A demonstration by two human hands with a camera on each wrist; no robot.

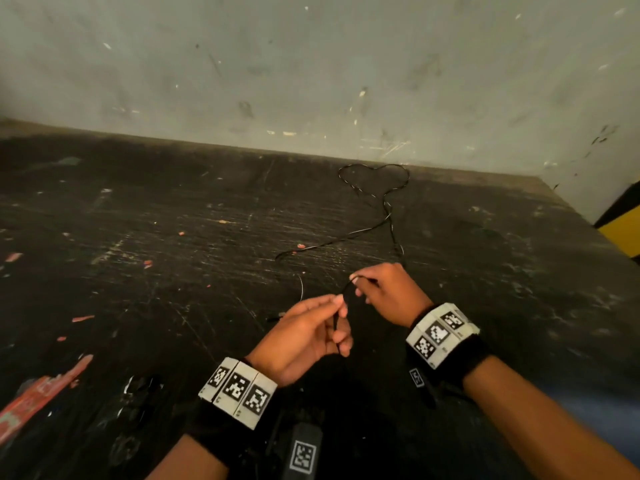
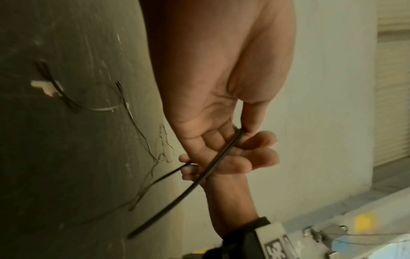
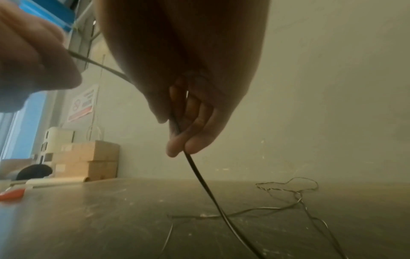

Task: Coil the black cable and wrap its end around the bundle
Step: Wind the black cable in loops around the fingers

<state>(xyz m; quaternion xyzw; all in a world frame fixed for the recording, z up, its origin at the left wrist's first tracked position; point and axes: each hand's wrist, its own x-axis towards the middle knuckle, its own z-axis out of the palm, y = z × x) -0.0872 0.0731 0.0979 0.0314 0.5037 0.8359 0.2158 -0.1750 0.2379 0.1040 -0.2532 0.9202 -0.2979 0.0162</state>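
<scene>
Both hands raised over table (image 1: 173,220), fingers pinching black cable (image 1: 388,216).

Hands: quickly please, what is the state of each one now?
Left hand: pinching the black cable.
Right hand: pinching the same cable farther along.

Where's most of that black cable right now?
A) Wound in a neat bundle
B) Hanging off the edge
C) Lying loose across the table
C: the black cable sprawls in loose loops on the table, while the left hand and right hand pinch only its near stretch.
</scene>
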